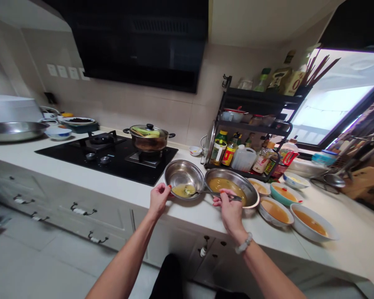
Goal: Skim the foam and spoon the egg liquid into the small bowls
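A single head-worn camera is pointed forward and down across the white countertop (355, 220) at close range. The left hand (158, 198) and right hand (229, 209) are framed low at centre, between the gas hob (112, 155) at left and the window (330, 104) at right.

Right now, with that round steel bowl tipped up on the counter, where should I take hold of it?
Probably the near-left rim of the round steel bowl, coming from the front of the white counter, where the left hand pinches it. It has no handles; the metal spoon in the right hand and the larger steel bowl crowd its right side.
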A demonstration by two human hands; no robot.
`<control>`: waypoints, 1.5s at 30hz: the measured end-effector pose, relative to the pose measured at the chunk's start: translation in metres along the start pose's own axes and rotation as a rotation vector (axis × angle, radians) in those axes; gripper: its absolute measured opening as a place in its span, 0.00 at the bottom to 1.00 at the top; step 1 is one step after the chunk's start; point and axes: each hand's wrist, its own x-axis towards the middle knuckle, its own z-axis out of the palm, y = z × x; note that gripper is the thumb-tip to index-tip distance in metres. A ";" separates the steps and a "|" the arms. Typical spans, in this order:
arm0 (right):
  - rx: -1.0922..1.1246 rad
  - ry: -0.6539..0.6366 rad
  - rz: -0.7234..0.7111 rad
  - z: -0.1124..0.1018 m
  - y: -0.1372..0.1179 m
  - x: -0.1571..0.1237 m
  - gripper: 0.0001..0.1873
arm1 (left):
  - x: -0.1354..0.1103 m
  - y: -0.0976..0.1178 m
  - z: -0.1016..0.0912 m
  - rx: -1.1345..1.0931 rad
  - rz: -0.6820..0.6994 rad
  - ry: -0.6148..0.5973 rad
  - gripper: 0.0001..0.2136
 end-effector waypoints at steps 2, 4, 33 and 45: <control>0.084 0.049 0.041 0.000 0.001 0.003 0.14 | 0.000 0.000 0.000 -0.001 -0.004 -0.003 0.13; 0.139 0.074 0.065 0.000 0.000 0.003 0.13 | -0.001 0.001 0.000 -0.001 0.002 -0.003 0.13; 0.222 0.263 -0.014 -0.059 -0.045 0.042 0.13 | -0.001 0.004 0.001 -0.008 -0.011 0.011 0.14; -0.698 -0.227 -0.912 -0.114 -0.032 0.023 0.08 | 0.000 0.000 0.000 -0.015 0.013 -0.006 0.14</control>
